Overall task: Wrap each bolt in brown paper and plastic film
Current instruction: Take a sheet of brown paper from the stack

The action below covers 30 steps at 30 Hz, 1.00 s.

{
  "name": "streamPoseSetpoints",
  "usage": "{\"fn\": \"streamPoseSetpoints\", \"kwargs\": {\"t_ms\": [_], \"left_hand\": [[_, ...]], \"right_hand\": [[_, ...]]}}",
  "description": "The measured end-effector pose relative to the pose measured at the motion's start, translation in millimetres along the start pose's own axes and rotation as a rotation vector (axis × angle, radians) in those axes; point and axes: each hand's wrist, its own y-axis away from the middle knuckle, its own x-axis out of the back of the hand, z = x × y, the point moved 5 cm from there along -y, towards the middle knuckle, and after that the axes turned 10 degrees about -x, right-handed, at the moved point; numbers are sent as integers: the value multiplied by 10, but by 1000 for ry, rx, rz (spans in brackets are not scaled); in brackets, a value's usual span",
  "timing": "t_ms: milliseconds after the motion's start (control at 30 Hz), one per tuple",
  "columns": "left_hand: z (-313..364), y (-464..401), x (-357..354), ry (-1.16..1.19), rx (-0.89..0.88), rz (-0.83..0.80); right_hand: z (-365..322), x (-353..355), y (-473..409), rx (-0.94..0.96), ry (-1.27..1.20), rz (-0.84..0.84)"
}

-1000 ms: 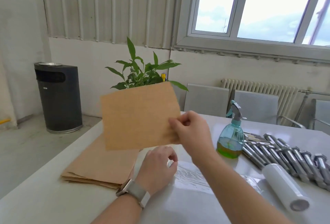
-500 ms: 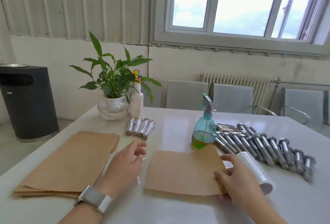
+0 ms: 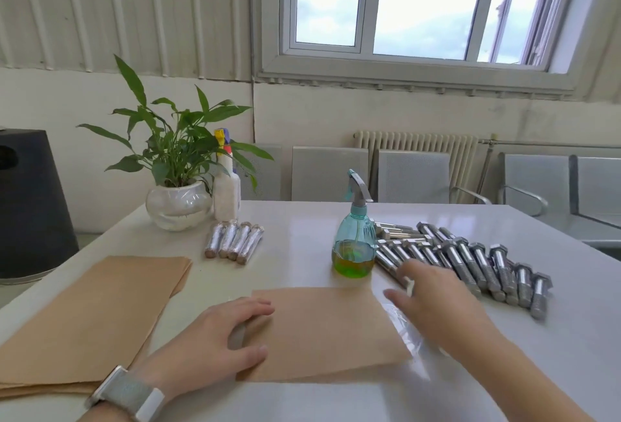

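Observation:
A single brown paper sheet [image 3: 329,331] lies flat on the white table [image 3: 302,240], over a piece of clear plastic film [image 3: 405,327] that shows at its right edge. My left hand [image 3: 218,341] rests on the sheet's left edge, fingers relaxed. My right hand [image 3: 433,294] reaches with fingers spread over the near end of a row of bare steel bolts [image 3: 487,263] and holds nothing. Several wrapped bolts [image 3: 233,241] lie side by side near the plant. A stack of brown paper [image 3: 90,317] sits at the left.
A teal spray bottle [image 3: 354,246] with green liquid stands just behind the sheet, close to my right hand. A potted plant [image 3: 174,199] and a white bottle [image 3: 226,193] stand at the back left. Grey chairs [image 3: 413,176] line the far side. A black bin [image 3: 30,206] stands left of the table.
My right hand has let go of the sheet's right edge and moved up and right toward the bolts. The film roll that lay by it is no longer in sight. My left hand has settled on the sheet.

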Motion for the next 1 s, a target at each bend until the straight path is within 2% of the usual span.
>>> {"fn": "streamPoseSetpoints", "kwargs": {"t_ms": [100, 200, 300, 500, 600, 700, 867, 933, 1000], "left_hand": [[-18, -3, -5, 6, 11, -3], [-34, 5, -2, 26, 28, -9], [-32, -3, -3, 33, 33, -10], [23, -14, 19, 58, 65, -26], [29, -8, 34, 62, 80, -31], [39, -6, 30, 66, 88, -31], [34, -2, 21, 95, 110, -42], [35, 4, 21, 93, 116, -52], [39, 4, 17, 97, 117, -59]], "right_hand": [[263, 269, -533, -71, 64, 52], [344, 196, -909, -60, 84, -72], [222, -91, -1118, 3, 62, -201], [-122, -343, -1248, 35, 336, -175], [-205, -378, -1250, -5, 369, -219], [-157, -381, -1251, -88, 258, -237], [106, -46, -1226, -285, -315, -235], [177, 200, -1127, -218, -423, -157], [110, 405, -939, -48, -353, -69]]}}
